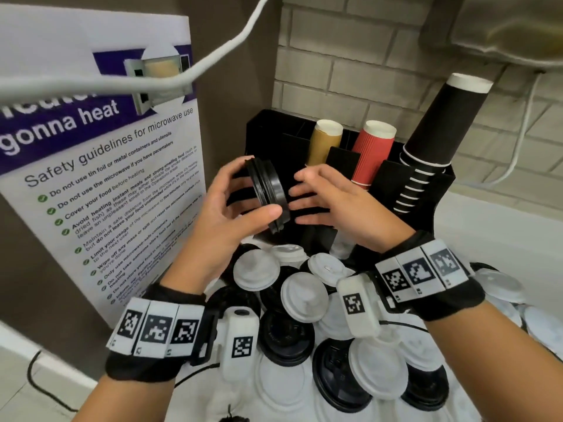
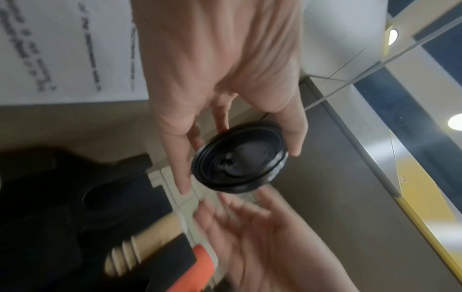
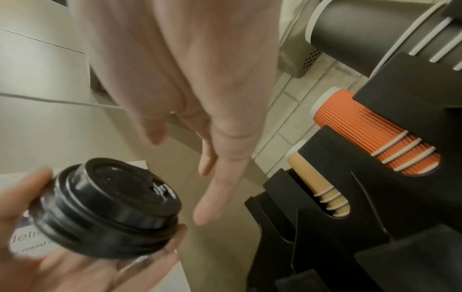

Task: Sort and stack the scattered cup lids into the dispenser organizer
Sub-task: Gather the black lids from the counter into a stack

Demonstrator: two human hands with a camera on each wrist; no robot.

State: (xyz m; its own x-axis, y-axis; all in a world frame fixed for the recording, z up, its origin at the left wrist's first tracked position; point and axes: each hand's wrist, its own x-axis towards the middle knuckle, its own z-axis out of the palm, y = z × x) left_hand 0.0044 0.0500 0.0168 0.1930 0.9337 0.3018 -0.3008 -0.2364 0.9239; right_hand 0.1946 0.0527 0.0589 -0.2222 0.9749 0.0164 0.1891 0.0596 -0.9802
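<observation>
My left hand (image 1: 243, 190) holds a small stack of black cup lids (image 1: 269, 193) on edge, thumb below and fingers above. The same black lid stack (image 2: 240, 156) (image 3: 110, 209) shows in both wrist views, nested together. My right hand (image 1: 316, 196) hovers just right of the stack with fingers straight and spread, holding nothing. Both hands are in front of the black dispenser organizer (image 1: 426, 190), which stands against the brick wall. Loose white lids (image 1: 256, 269) and black lids (image 1: 286, 336) lie piled on the counter below my wrists.
The organizer holds a tan cup stack (image 1: 324, 141), a red ribbed cup stack (image 1: 374, 150) and a tall black cup stack (image 1: 438, 132). A microwave safety poster (image 1: 100, 178) stands at the left. A white cable (image 1: 213, 53) crosses overhead.
</observation>
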